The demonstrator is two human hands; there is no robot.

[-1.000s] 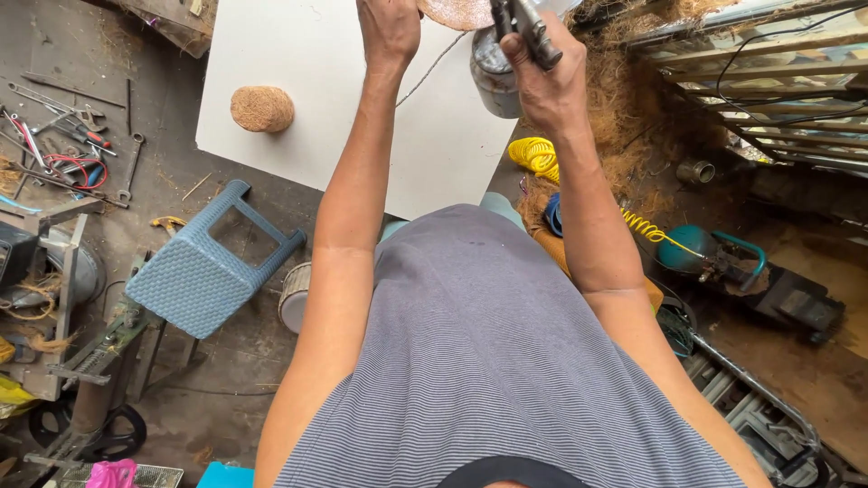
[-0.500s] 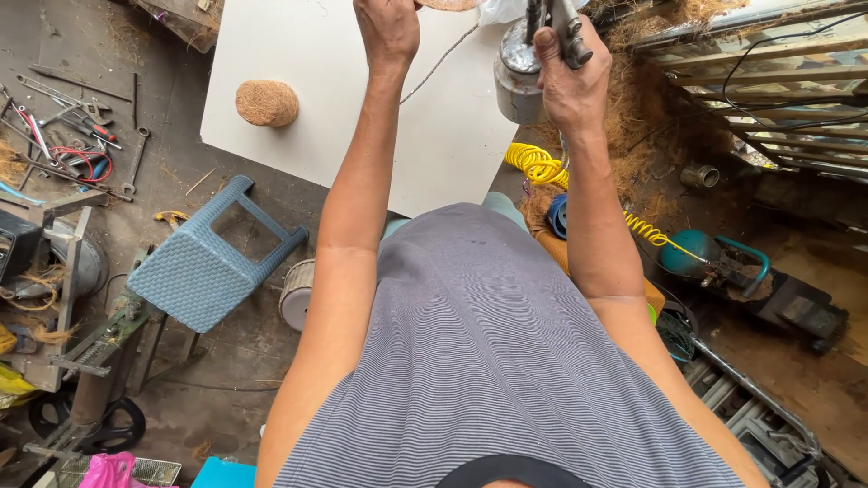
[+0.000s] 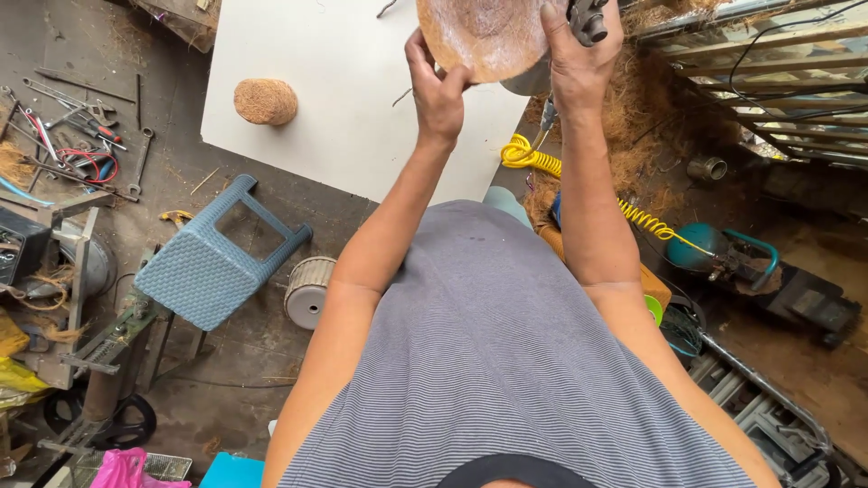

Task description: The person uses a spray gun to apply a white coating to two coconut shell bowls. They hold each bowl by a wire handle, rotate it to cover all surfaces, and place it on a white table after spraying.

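My left hand (image 3: 438, 83) grips the lower edge of a round brown fibre bowl (image 3: 484, 36), held up with its hollow side toward me over the white board (image 3: 344, 108). My right hand (image 3: 579, 54) is closed round the handle of a grey spray gun (image 3: 586, 18) right beside the bowl, its metal cup partly hidden behind the bowl. A yellow coiled air hose (image 3: 529, 154) hangs down from the gun. Another small fibre lump (image 3: 265, 100) lies on the board to the left.
A blue woven stool (image 3: 217, 262) lies tipped over on the floor beside a small ribbed drum (image 3: 309, 291). Hand tools (image 3: 72, 145) are scattered at the left. A teal compressor (image 3: 714, 248) and a ladder (image 3: 768, 416) sit at the right, with loose fibre near the metal shelving.
The view has tilted so both hands and the bowl come into frame. The bowl is now seen held in my left hand beside the spray gun.
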